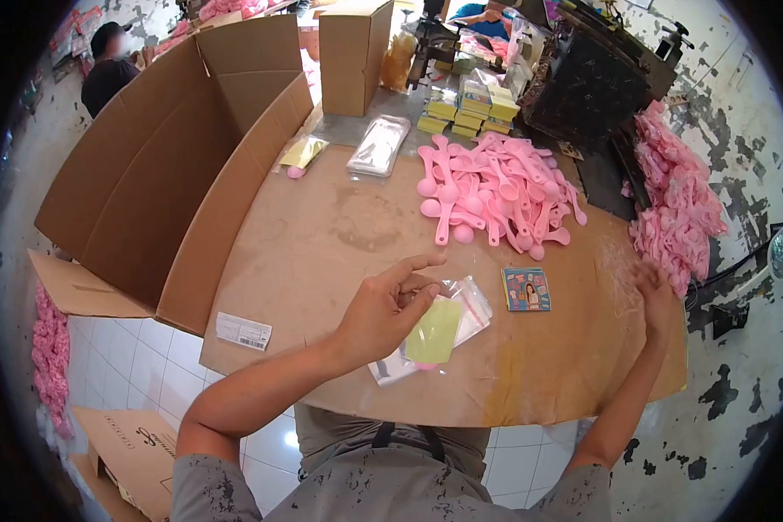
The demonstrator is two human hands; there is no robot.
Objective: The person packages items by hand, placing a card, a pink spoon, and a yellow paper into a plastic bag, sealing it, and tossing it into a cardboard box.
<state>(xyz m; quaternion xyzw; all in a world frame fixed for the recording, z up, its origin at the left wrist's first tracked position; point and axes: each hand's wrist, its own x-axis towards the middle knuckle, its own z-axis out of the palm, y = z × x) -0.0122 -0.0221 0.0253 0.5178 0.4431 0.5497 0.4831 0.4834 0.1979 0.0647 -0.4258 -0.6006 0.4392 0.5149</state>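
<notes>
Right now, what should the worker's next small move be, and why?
Probably bring the right hand over to the yellow-card packet to steady it: only the left hand is there, while the right is apart, near the right edge of the table.

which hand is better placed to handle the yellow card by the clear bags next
Probably left: the left hand is at the top of the yellow card, while the right hand is by the right edge of the table, near the pink bundle. Whether the left grips the card is unclear.
</notes>
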